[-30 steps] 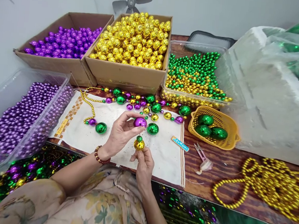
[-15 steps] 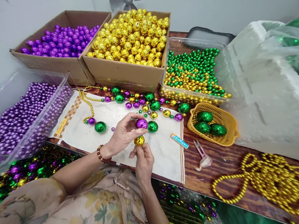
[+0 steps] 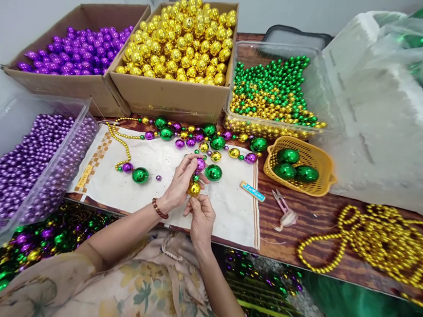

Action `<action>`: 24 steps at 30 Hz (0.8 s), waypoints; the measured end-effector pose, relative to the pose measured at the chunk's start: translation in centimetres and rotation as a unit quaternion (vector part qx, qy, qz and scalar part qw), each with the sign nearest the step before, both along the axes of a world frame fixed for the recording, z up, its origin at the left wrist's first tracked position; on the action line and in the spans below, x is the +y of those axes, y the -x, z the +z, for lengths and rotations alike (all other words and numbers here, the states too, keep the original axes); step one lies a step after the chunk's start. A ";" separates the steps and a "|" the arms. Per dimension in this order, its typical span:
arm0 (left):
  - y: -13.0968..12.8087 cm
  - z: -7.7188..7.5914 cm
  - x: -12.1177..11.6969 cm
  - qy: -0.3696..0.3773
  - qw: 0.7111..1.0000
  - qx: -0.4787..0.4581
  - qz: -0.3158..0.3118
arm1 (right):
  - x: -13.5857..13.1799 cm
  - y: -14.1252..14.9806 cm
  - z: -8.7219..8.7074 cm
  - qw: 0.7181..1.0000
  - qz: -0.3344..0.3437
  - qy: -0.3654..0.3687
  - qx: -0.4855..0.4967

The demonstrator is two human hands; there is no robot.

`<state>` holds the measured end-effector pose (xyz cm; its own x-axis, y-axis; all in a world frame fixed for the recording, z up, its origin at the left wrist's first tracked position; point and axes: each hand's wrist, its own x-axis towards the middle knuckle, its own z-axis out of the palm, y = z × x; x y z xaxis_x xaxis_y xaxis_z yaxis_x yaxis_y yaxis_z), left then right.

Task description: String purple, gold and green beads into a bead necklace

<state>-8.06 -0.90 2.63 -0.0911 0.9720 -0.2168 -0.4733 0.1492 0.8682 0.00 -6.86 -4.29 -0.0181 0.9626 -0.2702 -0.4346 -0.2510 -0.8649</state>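
Fingers of my left hand [image 3: 180, 184] are closed around a short column of shiny beads above the cloth [image 3: 225, 218]. A purple bead [image 3: 200, 164] is at its top, a small green bead [image 3: 196, 178] below it, and a gold bead [image 3: 194, 189] lowest. Just under the gold bead, my right hand [image 3: 203, 219] pinches with thumb and fingertips; what lies in the pinch is too small to make out. A large green bead [image 3: 213, 172] is right of the column. To the left lie another green bead [image 3: 140, 175] and a tiny purple bead [image 3: 158, 178].
Strung beads [image 3: 218, 142] run along the cloth's back edge. Behind stand boxes of purple beads [image 3: 77, 50] and gold beads [image 3: 180, 43], plus plastic bins. A yellow basket [image 3: 325, 182], scissors [image 3: 284, 209], a blue packet [image 3: 253, 191] and gold bead strands [image 3: 384, 245] are on the right.
My left fingers have shifted on the purple bead, and a small green bead now shows between it and the gold bead. My right hand stays pinched beneath. The view has tilted slightly down.
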 end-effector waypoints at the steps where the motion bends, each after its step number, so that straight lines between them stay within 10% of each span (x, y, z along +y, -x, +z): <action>1: -0.2 -0.2 0.1 0.001 1.000 0.005 -0.002 | 0.0 0.0 0.0 1.000 -0.001 0.001 -0.001; 24: -0.9 -3.1 0.5 0.027 0.996 0.083 -0.022 | -0.2 -1.9 -0.4 0.995 0.072 0.053 -0.051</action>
<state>-7.11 -0.36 -0.51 -0.0884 0.9632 -0.2540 -0.3159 0.2147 0.9242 1.92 -7.07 -4.66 -0.1217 0.9177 -0.3783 -0.2981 -0.3973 -0.8679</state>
